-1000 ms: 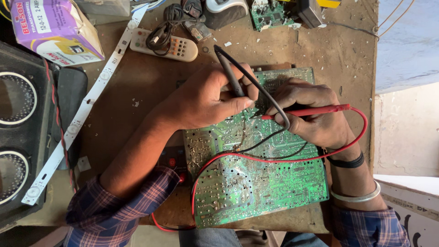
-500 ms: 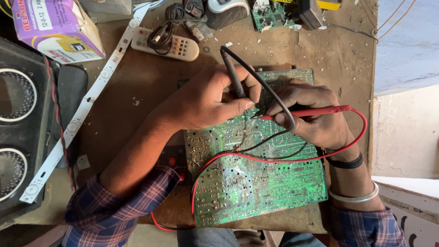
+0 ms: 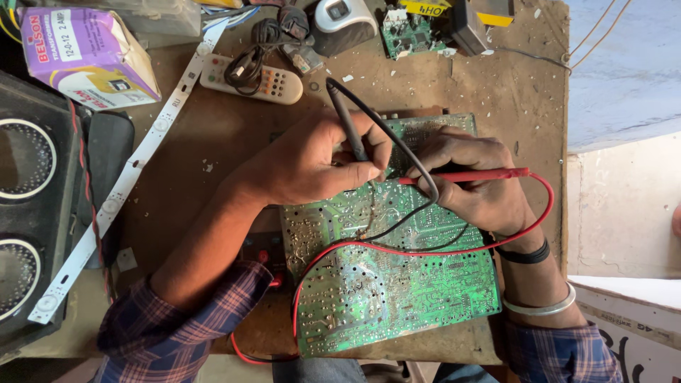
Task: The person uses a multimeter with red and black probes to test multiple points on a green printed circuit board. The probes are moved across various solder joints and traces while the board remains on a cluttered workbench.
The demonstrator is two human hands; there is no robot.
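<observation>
Head view, looking straight down on a worn brown surface (image 3: pixel 213 142). Item one: green circuit board (image 3: pixel 397 298), solder side up, lying flat at centre and reaching toward 6 o'clock, turned so its joints are open to probing. Item two: left hand (image 3: pixel 312 159), fingers closed around a black test probe (image 3: pixel 347 124); the probe is held pen-fashion with its tail leaning toward 12 o'clock, which seems to keep the tip steady on the board's upper edge. Item three: right hand (image 3: pixel 475 184), at 3 o'clock of the left, fingers closed on a red test probe (image 3: pixel 468 175) lying nearly level, tip pointing toward 9 o'clock; both tips meet the board close together, under the fingers, so the exact contact points cannot be told. Item four: red lead (image 3: pixel 425 252) and black lead (image 3: pixel 418 181), looping loosely over the board, slack enough not to tug the probes. Surroundings: white remote control (image 3: pixel 273 84) with a black cord piled on it at 12 o'clock; purple carton (image 3: pixel 85 57) at 10 o'clock; long white light strip (image 3: pixel 120 191) running diagonally at 9 o'clock; black speaker cabinet (image 3: pixel 28 213) at the far 9 o'clock edge; small green board (image 3: pixel 411 34) at 12 o'clock.
</observation>
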